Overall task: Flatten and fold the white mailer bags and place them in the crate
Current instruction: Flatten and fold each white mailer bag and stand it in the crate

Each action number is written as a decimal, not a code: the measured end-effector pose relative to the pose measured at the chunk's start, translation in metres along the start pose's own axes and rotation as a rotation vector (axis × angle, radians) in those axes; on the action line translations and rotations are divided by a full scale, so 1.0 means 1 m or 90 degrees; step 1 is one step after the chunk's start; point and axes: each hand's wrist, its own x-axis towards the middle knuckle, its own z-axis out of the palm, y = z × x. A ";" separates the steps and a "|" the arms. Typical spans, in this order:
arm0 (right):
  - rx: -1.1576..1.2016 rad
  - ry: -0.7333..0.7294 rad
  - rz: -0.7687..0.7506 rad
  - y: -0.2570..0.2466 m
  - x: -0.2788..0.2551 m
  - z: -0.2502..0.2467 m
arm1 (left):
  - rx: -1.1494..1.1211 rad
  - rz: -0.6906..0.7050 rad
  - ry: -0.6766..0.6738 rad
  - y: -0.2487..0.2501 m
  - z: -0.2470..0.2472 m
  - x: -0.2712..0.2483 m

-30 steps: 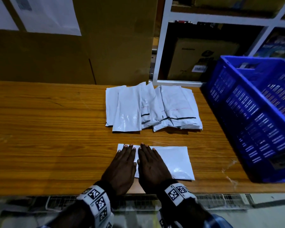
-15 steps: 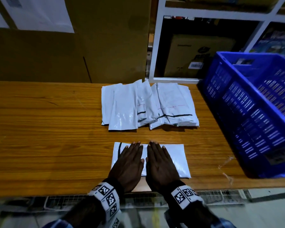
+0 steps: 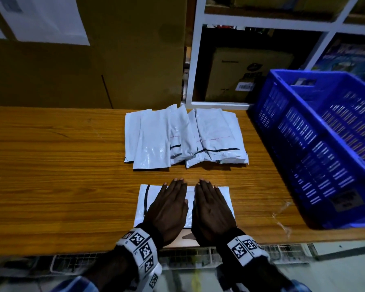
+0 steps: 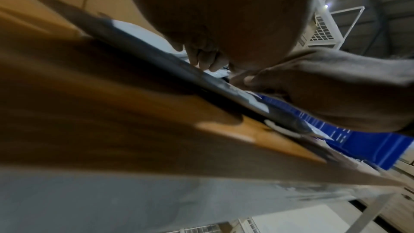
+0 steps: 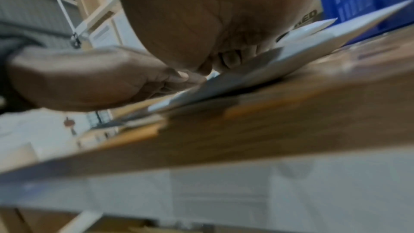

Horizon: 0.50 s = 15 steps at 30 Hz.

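Under both palms, head view: flat glossy white mailer bag (image 3: 223,199) on wood-grain table (image 3: 51,186); left hand (image 3: 169,207) & right hand (image 3: 212,207) flat, fingers straight, pressing, holding nothing. Crinkled bag pile (image 3: 183,138) beyond fingertips; blue slotted crate (image 3: 316,144) right of hands.
L wrist view: palm low over bag, blurred.
R wrist view: bag's right end lifts off table.

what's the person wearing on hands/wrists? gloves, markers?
No gloves: left hand and right hand are bare. Each wrist carries a white band printed with square black-and-white fiducial tags, left wristband, right wristband, over a dark cuff. Blue checked sleeves show at the bottom edge.
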 end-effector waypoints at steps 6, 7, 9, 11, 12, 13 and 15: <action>0.032 -0.033 0.007 0.003 -0.005 0.009 | -0.013 -0.004 -0.029 0.003 0.014 -0.005; 0.039 -0.032 0.012 0.003 -0.005 0.011 | -0.007 0.000 -0.028 0.003 0.014 -0.006; 0.054 -0.027 0.016 0.003 -0.006 0.014 | 0.005 0.002 -0.038 0.003 0.014 -0.007; 0.061 -0.030 0.010 0.004 -0.007 0.015 | 0.007 -0.008 -0.048 0.003 0.015 -0.007; 0.062 -0.036 0.009 0.005 -0.007 0.014 | 0.007 -0.012 -0.049 0.004 0.016 -0.006; 0.068 -0.044 0.009 0.005 -0.006 0.012 | 0.007 -0.013 -0.049 0.004 0.016 -0.005; 0.094 -0.039 0.028 0.005 -0.003 0.007 | 0.007 -0.012 -0.046 0.007 0.012 -0.002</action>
